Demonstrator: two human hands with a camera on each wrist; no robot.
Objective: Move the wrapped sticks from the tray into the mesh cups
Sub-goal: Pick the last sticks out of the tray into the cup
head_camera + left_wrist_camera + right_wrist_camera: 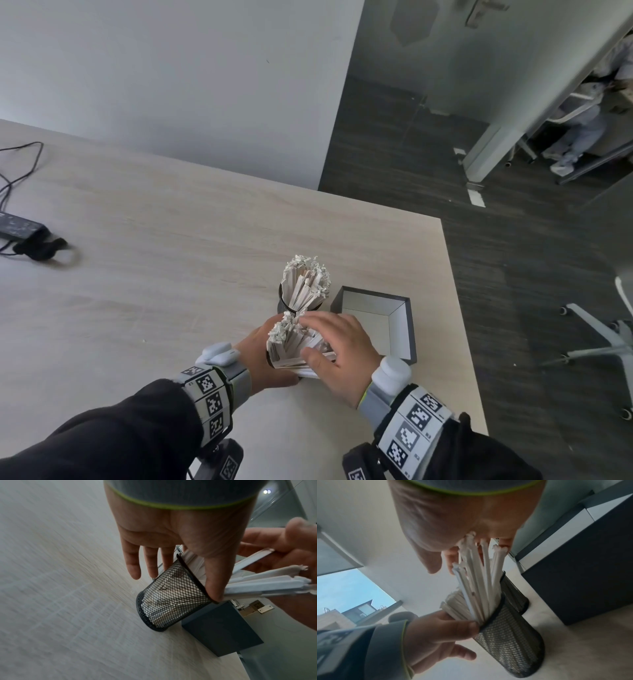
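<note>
Two mesh cups on the table (171,240), both packed with wrapped sticks. Far cup (287,303) stands upright just beside the tray (406,329), sticks fanning out of its top. Near cup (173,597) sits in front of it, its sticks (291,346) leaning left. Left hand (263,356) grips the near cup at the rim, thumb on the edge. Right hand (339,356) lies over the stick tops, fingers fairly straight, pressing them. Tray shows only its white inside. Adapter (20,226) with cable far left.
</note>
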